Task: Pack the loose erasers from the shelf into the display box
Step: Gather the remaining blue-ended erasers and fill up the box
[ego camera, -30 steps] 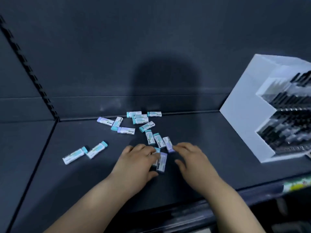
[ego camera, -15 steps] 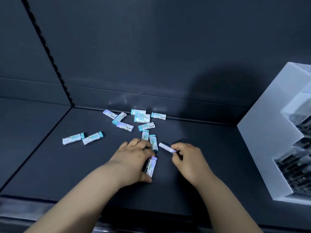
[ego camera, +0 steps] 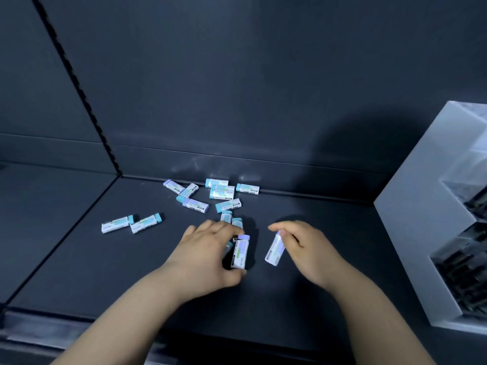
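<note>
A dark back panel and a dark shelf are seen filling most of the view, with a slotted upright strip set into the panel at left. At the right edge of the shelf a white tiered stand is placed; its contents are dark and too blurred to be identified.

Two bare forearms are extended over the front of the shelf. The left hand is curled over a purple-tipped eraser, which is held on end between fingertips above and thumb below; a teal end of a second eraser is glimpsed under the same fingers. The right hand is kept just beside it, and the top of a tilted eraser is pinched between its thumb and fingertips. Whether that eraser's lower end is touching the shelf cannot be told.

The remaining loose erasers are left on the shelf: a cluster is scattered along the back edge, two are lying just beyond the left fingertips, and a pair is set apart to the left.
</note>
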`<control>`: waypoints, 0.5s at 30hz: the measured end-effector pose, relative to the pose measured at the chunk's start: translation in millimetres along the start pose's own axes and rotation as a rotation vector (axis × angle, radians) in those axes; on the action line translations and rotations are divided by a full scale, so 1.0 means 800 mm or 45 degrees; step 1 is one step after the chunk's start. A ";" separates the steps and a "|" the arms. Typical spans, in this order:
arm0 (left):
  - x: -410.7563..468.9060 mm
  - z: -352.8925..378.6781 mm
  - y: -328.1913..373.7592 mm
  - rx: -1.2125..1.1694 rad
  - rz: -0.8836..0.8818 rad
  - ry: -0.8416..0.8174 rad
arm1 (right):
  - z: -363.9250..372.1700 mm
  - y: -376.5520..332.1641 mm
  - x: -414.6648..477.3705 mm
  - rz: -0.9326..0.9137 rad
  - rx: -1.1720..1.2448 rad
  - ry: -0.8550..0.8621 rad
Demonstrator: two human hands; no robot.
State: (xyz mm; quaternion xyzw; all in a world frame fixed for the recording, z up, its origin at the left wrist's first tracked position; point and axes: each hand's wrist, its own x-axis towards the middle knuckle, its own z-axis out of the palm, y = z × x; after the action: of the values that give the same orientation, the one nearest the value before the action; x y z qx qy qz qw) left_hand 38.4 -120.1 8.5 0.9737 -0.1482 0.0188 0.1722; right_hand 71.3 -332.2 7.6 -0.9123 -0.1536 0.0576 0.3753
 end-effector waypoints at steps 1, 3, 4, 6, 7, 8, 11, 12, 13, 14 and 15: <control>-0.001 -0.001 0.000 -0.005 -0.012 0.008 | 0.001 0.001 0.001 0.000 -0.006 -0.027; -0.003 -0.002 0.000 -0.014 -0.030 0.017 | 0.008 0.003 0.006 0.017 -0.019 -0.079; -0.004 -0.003 0.000 -0.019 -0.038 0.018 | 0.012 0.003 0.009 0.028 -0.042 -0.108; -0.005 -0.004 0.000 -0.019 -0.057 0.010 | 0.020 0.002 0.016 0.019 -0.127 -0.153; -0.006 -0.005 0.000 -0.013 -0.068 0.002 | 0.024 0.001 0.019 0.000 -0.175 -0.167; -0.007 -0.005 -0.001 -0.003 -0.081 -0.007 | 0.027 0.001 0.021 -0.032 -0.224 -0.174; -0.009 -0.006 -0.004 0.054 -0.116 -0.025 | 0.031 0.007 0.021 -0.101 -0.288 -0.160; -0.010 -0.007 -0.004 0.087 -0.120 -0.032 | 0.029 0.010 0.018 -0.095 -0.255 -0.169; -0.011 -0.007 -0.004 0.129 -0.119 -0.041 | 0.027 0.013 0.014 -0.080 -0.218 -0.206; -0.011 -0.006 -0.003 0.181 -0.110 -0.055 | 0.024 0.014 0.010 -0.065 -0.217 -0.265; -0.010 -0.005 -0.001 0.241 -0.096 -0.078 | 0.023 0.014 0.007 -0.066 -0.273 -0.326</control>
State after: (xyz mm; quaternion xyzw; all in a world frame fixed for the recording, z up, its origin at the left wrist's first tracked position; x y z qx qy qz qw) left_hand 30.9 -116.0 11.7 0.9906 -0.1143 -0.0036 0.0753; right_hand 75.3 -325.7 -13.6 -0.9280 -0.2289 0.1469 0.2547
